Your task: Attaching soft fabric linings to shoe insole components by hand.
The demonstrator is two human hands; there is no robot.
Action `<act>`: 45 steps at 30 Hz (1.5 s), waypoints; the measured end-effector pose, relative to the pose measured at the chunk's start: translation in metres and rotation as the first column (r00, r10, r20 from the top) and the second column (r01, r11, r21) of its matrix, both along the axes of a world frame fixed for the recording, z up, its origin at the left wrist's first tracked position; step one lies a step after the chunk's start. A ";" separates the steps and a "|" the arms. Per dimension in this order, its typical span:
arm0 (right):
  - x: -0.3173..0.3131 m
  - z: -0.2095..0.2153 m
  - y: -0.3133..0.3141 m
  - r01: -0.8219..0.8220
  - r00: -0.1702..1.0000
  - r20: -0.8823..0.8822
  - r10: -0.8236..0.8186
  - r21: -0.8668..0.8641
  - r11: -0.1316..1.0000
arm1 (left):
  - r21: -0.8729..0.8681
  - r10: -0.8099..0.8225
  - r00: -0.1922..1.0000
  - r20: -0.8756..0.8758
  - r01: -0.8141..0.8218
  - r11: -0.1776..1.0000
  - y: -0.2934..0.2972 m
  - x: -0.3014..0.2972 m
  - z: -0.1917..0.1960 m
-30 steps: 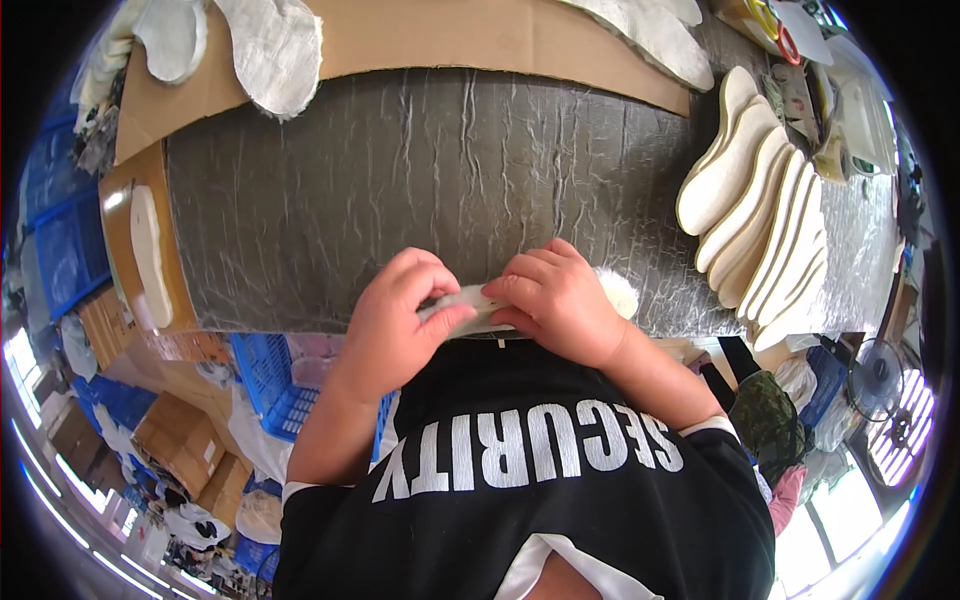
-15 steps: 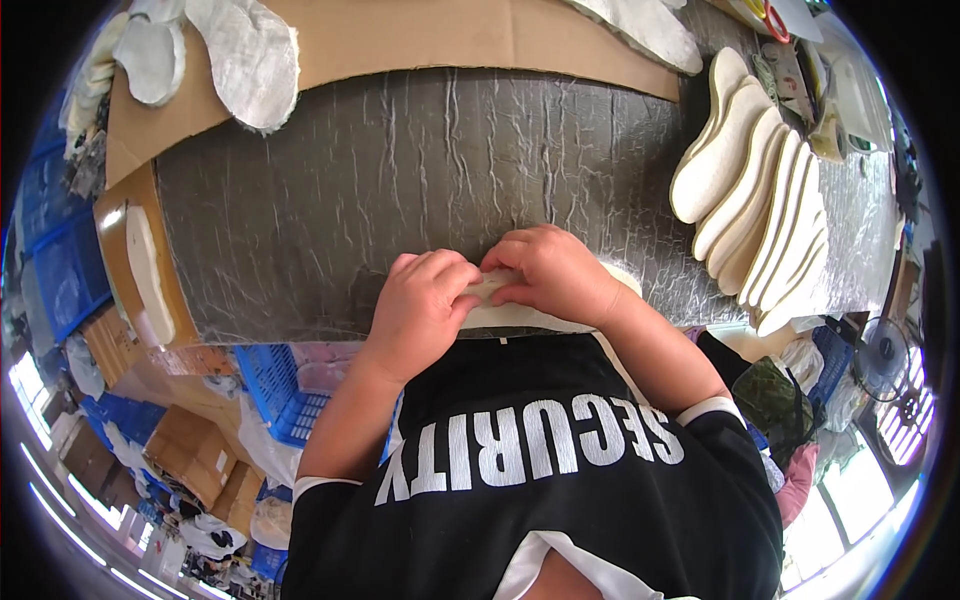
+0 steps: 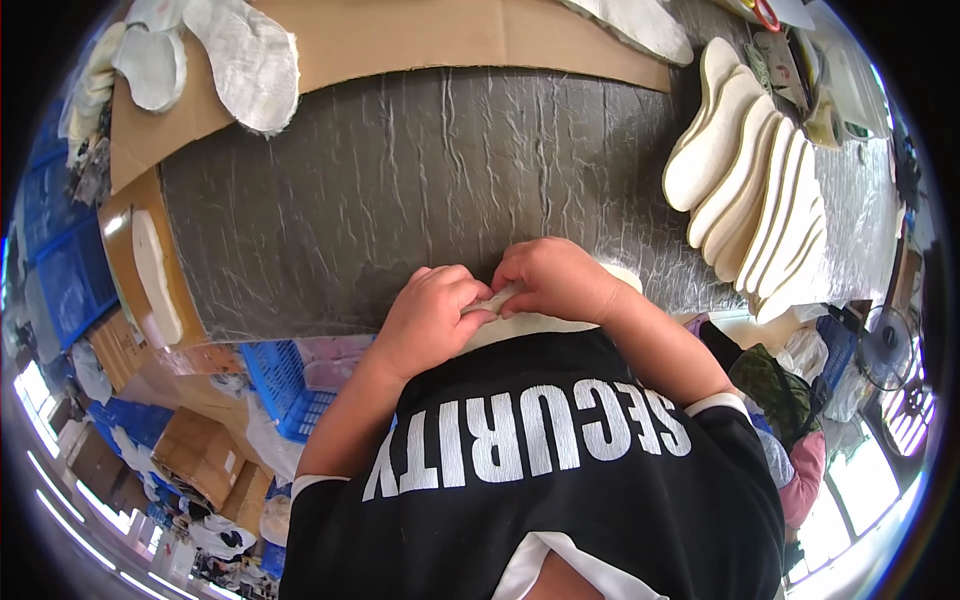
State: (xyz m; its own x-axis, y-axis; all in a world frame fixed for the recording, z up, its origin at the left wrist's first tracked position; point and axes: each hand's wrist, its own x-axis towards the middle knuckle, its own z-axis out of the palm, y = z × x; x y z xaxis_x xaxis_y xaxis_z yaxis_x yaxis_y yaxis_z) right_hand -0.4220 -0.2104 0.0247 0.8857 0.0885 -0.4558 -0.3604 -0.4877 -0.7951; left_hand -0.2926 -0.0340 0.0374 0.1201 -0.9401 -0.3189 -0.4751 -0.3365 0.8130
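Note:
A cream-coloured insole (image 3: 540, 325) lies at the near edge of the dark table, partly covered by my hands and arms. My left hand (image 3: 437, 315) pinches its edge between thumb and fingers. Close beside it, my right hand (image 3: 553, 281) grips the same edge, fingertips bent and almost meeting those of the left. The end of the insole shows beyond my right wrist. What exactly lies between my fingertips is mostly hidden.
A fanned stack of cream insoles (image 3: 745, 175) lies on the table's right side. Fleecy white insole shapes (image 3: 243, 65) rest on a cardboard sheet (image 3: 400, 35) at the far edge. One more insole (image 3: 155, 275) lies at the left end. A blue plastic basket (image 3: 290, 395) stands below the table.
Both hands have shifted slightly nearer to me along with the insole's edge, still pinching it. The view has moved a little; the stack and other things stay in place.

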 end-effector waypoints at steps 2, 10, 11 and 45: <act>-0.002 0.001 0.001 -0.005 1.000 -0.002 0.005 0.003 1.000 | 0.014 -0.010 0.999 -0.048 0.011 1.000 -0.001 0.001 -0.002; -0.011 -0.006 0.008 -0.033 0.992 0.127 0.028 0.031 0.999 | 0.038 -0.077 0.973 -0.217 0.087 0.996 -0.003 0.000 -0.013; -0.011 -0.007 0.007 -0.025 0.992 0.127 0.021 0.031 0.999 | 0.018 -0.063 0.974 -0.217 0.068 0.998 -0.005 0.000 -0.012; -0.041 -0.016 -0.012 0.142 0.966 -0.200 0.167 0.941 0.306 | -0.250 -0.251 0.911 0.327 0.339 0.907 -0.041 0.021 0.033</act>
State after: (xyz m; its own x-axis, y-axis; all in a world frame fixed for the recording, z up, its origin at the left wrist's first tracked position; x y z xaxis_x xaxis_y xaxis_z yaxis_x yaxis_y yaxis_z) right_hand -0.4628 -0.2226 0.0086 0.7683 0.6018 -0.2178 -0.5907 0.5357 -0.6034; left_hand -0.2712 -0.0754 0.0700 -0.1349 -0.9907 -0.0159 -0.7373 0.0896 0.6696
